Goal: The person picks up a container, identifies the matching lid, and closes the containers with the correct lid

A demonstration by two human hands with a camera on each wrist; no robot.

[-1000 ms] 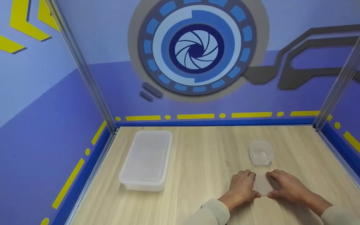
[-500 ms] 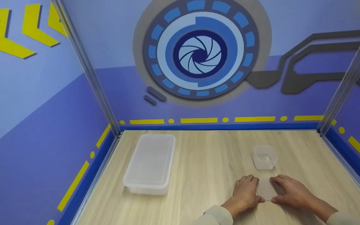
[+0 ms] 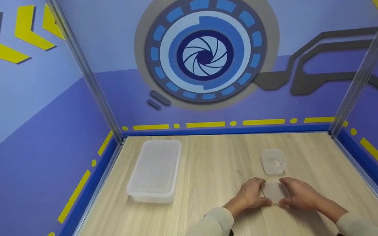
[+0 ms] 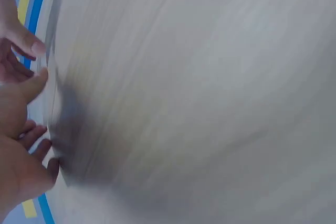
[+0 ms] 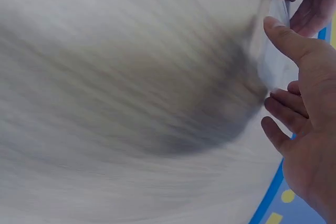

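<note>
Blue and purple printed panels (image 3: 125, 98) stand round a pale wood-grain bench (image 3: 215, 196), and on its right half, well short of the back edge, is what looks like a small translucent plastic lid (image 3: 272, 190). It should be light and slightly flexible, slick on its flat face, hard to break but easily bowed by squeezing, so the side edges near the corners seem the best hold. The left hand (image 3: 249, 194) and right hand (image 3: 302, 193) each grip one side, thumb near, fingertips far. Beyond it sits a small uncovered tub (image 3: 274, 168); a large lidded plastic box (image 3: 156, 170) stands toward the bench's back left corner
</note>
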